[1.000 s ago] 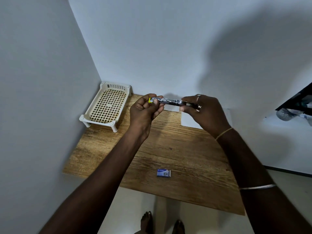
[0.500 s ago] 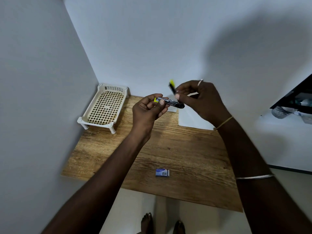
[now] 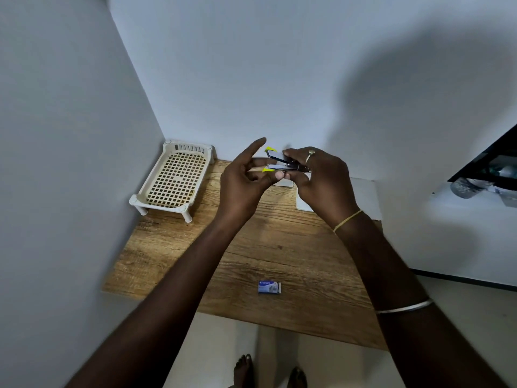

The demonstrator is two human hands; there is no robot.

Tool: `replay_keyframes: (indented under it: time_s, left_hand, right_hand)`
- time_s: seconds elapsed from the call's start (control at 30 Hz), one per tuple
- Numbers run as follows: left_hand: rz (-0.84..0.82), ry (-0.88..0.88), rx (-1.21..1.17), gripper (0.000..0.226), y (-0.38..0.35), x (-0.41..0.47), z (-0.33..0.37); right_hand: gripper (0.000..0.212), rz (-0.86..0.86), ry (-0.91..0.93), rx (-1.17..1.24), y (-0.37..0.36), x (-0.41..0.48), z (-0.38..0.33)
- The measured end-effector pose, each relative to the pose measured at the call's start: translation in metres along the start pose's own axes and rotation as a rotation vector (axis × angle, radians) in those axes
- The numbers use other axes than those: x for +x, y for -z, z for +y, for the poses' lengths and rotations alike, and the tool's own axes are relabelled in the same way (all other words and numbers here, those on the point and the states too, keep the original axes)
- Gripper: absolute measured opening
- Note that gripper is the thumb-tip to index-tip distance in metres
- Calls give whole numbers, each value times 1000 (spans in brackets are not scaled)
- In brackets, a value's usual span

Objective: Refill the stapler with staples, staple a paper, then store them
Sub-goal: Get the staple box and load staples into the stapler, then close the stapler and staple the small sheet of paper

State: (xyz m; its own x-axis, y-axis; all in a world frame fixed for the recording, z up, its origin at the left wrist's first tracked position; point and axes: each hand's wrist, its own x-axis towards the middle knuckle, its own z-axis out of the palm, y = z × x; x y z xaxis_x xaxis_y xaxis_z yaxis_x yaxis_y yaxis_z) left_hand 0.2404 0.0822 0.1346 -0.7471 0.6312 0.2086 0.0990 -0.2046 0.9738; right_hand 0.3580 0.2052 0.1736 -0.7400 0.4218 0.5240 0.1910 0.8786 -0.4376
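A small metal stapler point(image 3: 277, 161) with yellow tips is held above the far part of the wooden table point(image 3: 251, 247), its top arm hinged up a little. My right hand point(image 3: 316, 177) grips its rear end. My left hand point(image 3: 246, 180) touches its front with thumb and lower fingers while the index finger points up. A small blue staple box point(image 3: 269, 287) lies on the table near the front edge. A white paper point(image 3: 363, 197) lies at the far right, partly hidden behind my right hand.
A cream plastic basket point(image 3: 173, 179) on short legs stands at the table's far left corner against the walls. Walls close in on the left and back. My bare feet point(image 3: 268, 371) show on the floor below the table's front edge.
The stapler went from closed and level to hinged wide open, and now its top arm is lowered closer to the base. My left hand has loosened, its index finger lifted.
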Motion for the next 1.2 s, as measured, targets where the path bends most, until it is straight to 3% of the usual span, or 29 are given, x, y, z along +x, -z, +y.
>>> replay_keyframes:
  time_s: [0.1, 0.37, 0.67, 0.83, 0.93, 1.07, 1.2]
  left_hand:
    - [-14, -116, 239, 55, 3, 3, 5]
    - [44, -96, 290, 37, -5, 5, 0]
    - [-249, 17, 640, 62, 4, 6, -52]
    - [-358, 31, 836, 53, 6, -11, -98]
    - [-400, 81, 921, 47, 4, -25, -125]
    - [-434, 132, 1034, 63, 7, -42, -151]
    - [-385, 122, 1075, 64, 12, -55, -169]
  right_hand:
    - [32, 27, -22, -7, 0, -3, 4]
    - [27, 28, -21, 11, -3, -6, 12]
    - [54, -267, -207, -13, -49, -38, 58]
    - [53, -375, -297, 0, -81, -83, 82]
    - [50, -409, -340, -29, -99, -107, 90]
    - [38, -484, -373, -38, -117, -131, 97]
    - [50, -506, -451, 3, -128, -144, 102]
